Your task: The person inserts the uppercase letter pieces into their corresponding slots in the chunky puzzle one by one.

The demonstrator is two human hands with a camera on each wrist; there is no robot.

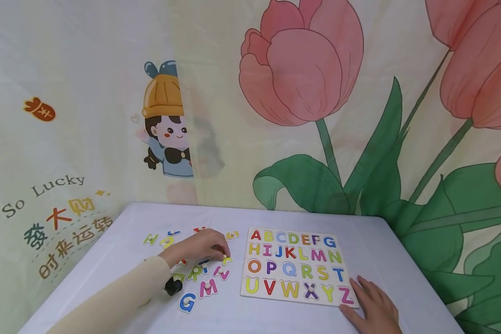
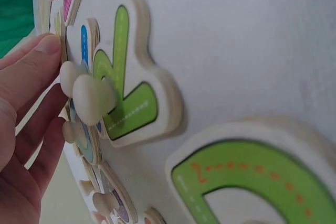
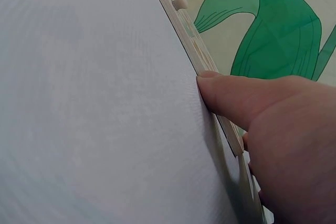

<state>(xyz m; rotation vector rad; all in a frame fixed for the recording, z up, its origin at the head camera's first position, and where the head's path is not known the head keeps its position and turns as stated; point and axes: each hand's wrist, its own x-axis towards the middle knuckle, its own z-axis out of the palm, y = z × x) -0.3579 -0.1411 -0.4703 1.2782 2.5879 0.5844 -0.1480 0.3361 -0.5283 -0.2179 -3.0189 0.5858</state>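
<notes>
In the head view my left hand (image 1: 202,245) reaches over loose letter pieces, pinching a small yellow letter piece (image 1: 227,261) with thumb and fingertips. Only a sliver of that piece shows beside the thumb in the left wrist view. Close to those fingers lies a green R piece (image 2: 149,103) with a pale knob. My right hand (image 1: 373,304) rests at the near right corner of the alphabet board (image 1: 300,304), fingers along its side. Its thumb (image 3: 226,95) presses the board's near edge. A purple X piece (image 1: 311,291) with a knob sits in the board.
Loose on the white table (image 1: 121,241) lie a blue G (image 1: 187,303), a pink M (image 1: 208,288), a pink N (image 1: 221,272) and several other letter pieces. A black device (image 1: 173,286) sits at the left wrist. Behind the table hangs a tulip-printed curtain (image 1: 217,195).
</notes>
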